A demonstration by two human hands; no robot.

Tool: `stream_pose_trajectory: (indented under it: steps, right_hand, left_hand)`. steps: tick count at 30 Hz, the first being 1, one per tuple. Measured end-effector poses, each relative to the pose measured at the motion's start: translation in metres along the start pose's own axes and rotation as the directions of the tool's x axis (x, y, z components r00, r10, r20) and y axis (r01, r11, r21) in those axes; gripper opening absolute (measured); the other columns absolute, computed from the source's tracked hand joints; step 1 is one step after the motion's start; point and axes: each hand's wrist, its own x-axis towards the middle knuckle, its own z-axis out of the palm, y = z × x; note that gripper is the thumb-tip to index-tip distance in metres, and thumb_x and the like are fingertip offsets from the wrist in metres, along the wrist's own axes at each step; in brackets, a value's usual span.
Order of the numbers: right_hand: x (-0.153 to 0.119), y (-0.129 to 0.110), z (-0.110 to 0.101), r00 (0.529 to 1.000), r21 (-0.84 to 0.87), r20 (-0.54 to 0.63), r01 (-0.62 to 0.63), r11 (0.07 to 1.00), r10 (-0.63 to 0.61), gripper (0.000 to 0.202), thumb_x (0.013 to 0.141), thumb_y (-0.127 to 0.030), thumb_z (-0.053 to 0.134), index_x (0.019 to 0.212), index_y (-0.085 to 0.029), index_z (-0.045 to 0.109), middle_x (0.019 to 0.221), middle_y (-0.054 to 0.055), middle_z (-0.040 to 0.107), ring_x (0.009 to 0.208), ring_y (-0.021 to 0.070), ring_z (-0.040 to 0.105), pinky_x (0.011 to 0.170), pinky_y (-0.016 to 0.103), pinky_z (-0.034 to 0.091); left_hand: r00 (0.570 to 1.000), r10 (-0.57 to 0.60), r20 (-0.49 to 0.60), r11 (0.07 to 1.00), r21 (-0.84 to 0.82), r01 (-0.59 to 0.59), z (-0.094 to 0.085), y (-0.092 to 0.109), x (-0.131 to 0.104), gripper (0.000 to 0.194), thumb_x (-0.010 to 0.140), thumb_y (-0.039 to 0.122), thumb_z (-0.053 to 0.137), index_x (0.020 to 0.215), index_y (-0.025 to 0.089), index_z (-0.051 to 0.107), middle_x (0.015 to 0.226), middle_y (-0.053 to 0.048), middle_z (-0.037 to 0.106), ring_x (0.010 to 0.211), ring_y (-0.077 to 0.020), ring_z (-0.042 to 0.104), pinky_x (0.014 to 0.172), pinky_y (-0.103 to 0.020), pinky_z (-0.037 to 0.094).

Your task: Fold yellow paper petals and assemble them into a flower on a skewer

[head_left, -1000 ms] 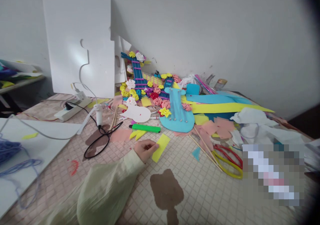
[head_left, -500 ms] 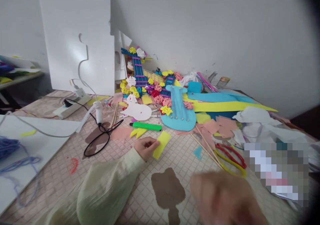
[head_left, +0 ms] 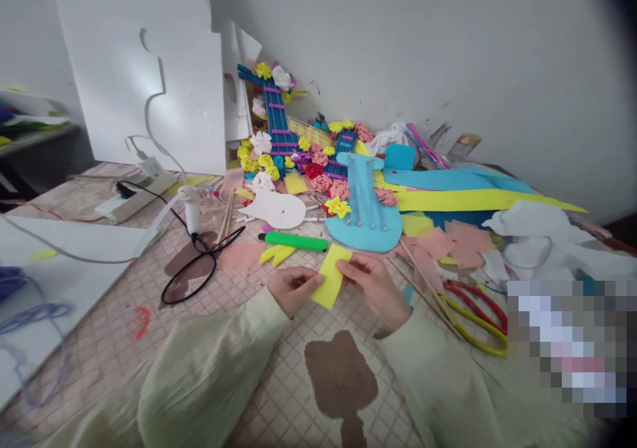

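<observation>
"Grip?"

"Left hand (head_left: 294, 291) and right hand (head_left: 379, 290) each pinch one yellow paper strip (head_left: 329, 289) between thumb and fingers, at opposite long edges."

"Its condition and position?"

"Rectangular, bright, plain-faced, slanted; above the checked tablecloth (head_left: 288, 375), just nearer than the green black-ended tool (head_left: 297, 241)."

"Count beyond?"

"One such tool, one light-blue guitar-shaped cutout (head_left: 365, 235), one white cutout (head_left: 282, 212), one white power strip (head_left: 130, 201)."

"Markings?"

"Lower right is pixelated; unreadable."
</observation>
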Motion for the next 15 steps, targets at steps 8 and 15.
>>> stream_pose_trajectory:
  steps: [8, 15]
  right_hand:
    - [-0.008, -0.002, -0.015, 0.998, -0.018, -0.069, 0.015, 1.000, -0.016, 0.016, 0.067, -0.032, 0.064, 0.065, -0.016, 0.059, 0.060, -0.002, 0.052, 0.056, 0.0090, 0.046, 0.055, 0.023, 0.038]
    - [-0.019, -0.006, -0.009, 0.997, -0.108, 0.079, 0.013, 0.994, -0.005, 0.016, 0.067, -0.033, 0.063, 0.066, -0.016, 0.061, 0.060, -0.001, 0.056, 0.057, 0.0097, 0.050, 0.054, 0.023, 0.041]
  left_hand:
    - [0.995, 0.038, 0.092, 0.989, 0.137, -0.051, 0.001, 0.007, -0.009, 0.027, 0.064, 0.037, 0.058, 0.057, 0.011, 0.061, 0.048, -0.001, 0.052, 0.046, -0.0085, 0.042, 0.043, -0.020, 0.034]
    - [0.990, 0.086, 0.111, 0.996, -0.001, -0.086, 0.004, 0.016, -0.014, 0.027, 0.068, 0.038, 0.057, 0.069, 0.012, 0.064, 0.057, -0.003, 0.059, 0.048, -0.0086, 0.047, 0.043, -0.019, 0.038]
